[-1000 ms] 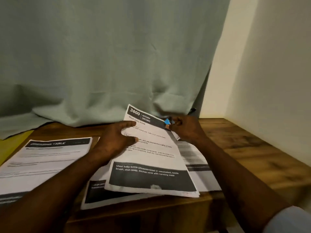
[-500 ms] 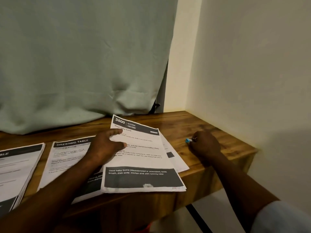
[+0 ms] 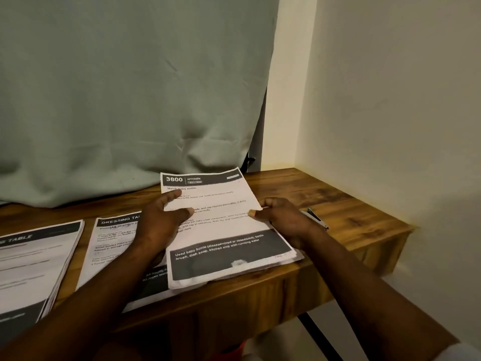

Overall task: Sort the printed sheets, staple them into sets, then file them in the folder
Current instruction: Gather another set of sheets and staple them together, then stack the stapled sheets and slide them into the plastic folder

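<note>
Toward the right end of the wooden desk (image 3: 351, 212), close to its front edge, lies the kitchen set (image 3: 223, 230), a few sheets squared together. The left hand (image 3: 158, 225) rests on its left side with fingers and thumb spread flat over the print. The right hand (image 3: 283, 220) pinches the right edge, thumb on top. Just behind that hand a slim silver-and-blue tool, apparently a small stapler (image 3: 317, 220), sits on the bare wood, held by no one.

My reading is that this set is being tidied, and whether a staple is already in it cannot be told. The next move calls for the edges to be kept flush while the set goes to its place. No folder is in view.

The top sheet's header reads "3800 | KITCHEN", with "Wash baby bottle" beneath. Its dark foot band reads "Used baby bottle (disassembled or assembled), bottle brush, dish soap, kitchen sink with running water". To the left, the middle pile (image 3: 112, 246) is headed "DRESSING TA…", partly covered by the forearm. The far-left pile (image 3: 33, 261) shows "…TABLE". Smaller print is too blurred to read.
</note>
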